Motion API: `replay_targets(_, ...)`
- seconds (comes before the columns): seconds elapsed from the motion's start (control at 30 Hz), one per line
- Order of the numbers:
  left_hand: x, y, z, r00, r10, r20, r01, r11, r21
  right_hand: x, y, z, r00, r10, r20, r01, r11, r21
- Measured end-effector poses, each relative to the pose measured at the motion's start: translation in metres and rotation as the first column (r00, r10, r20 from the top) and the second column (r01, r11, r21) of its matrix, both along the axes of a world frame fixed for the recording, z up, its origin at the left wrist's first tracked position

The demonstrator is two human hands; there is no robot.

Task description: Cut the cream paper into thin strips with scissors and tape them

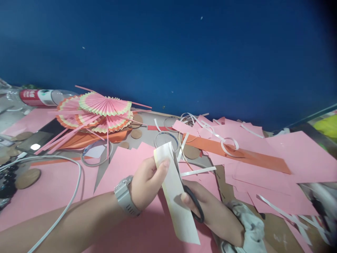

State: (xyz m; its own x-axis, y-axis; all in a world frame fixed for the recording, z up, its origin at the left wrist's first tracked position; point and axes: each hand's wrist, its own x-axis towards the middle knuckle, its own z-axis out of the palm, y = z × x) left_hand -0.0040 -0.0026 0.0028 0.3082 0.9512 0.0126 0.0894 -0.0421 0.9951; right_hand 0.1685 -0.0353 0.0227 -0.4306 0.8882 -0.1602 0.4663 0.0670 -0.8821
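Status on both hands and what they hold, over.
Left hand pinching pale paper strip. Right hand gripping black-handled scissors alongside. Loose white strips nearby.

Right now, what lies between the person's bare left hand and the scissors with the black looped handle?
The head view shows a long, yellow-tinged white paper strip between the left hand, which pinches it, and the scissors.

Scissors [198,204] partly hidden, yellow item [326,125] cut off

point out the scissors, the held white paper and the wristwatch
Scissors [198,204], head view: on the black handle loop.
Held white paper [174,199], head view: around the middle of its face.
Wristwatch [127,197], head view: on the grey band.
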Motion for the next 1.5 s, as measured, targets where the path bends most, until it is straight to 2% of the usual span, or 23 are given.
replay_targets(0.13, 0.0005, 0.0002, 0.0001, 0.998, -0.053, -0.018, 0.052, 0.999, -0.007, 0.0008, 0.0007, 0.0011, 1.0, 0.024, -0.01, -0.025, 0.999, -0.031)
replay_targets(0.4, 0.0012, -0.0005, 0.0015, 0.998, -0.042, -0.053, 0.043, 0.999, 0.022, 0.0, 0.0006, 0.0018, 0.998, 0.061, -0.002, -0.061, 0.996, -0.064)
replay_targets(0.73, 0.0012, 0.0008, 0.0022, 0.997, -0.043, -0.07, 0.046, 0.998, 0.041, -0.001, 0.001, 0.0036, 0.999, 0.043, -0.002, -0.043, 0.998, -0.05)
replay_targets(0.9, 0.002, 0.0001, 0.0027, 0.997, -0.063, -0.04, 0.064, 0.998, 0.009, -0.0019, 0.0006, 0.0049, 1.0, 0.03, 0.004, -0.03, 0.999, -0.023)
replay_targets(1.5, 0.0012, 0.0015, 0.0023, 0.991, -0.105, -0.087, 0.107, 0.994, 0.016, -0.0016, -0.0001, 0.0028, 1.0, 0.017, 0.004, -0.017, 0.997, -0.07)
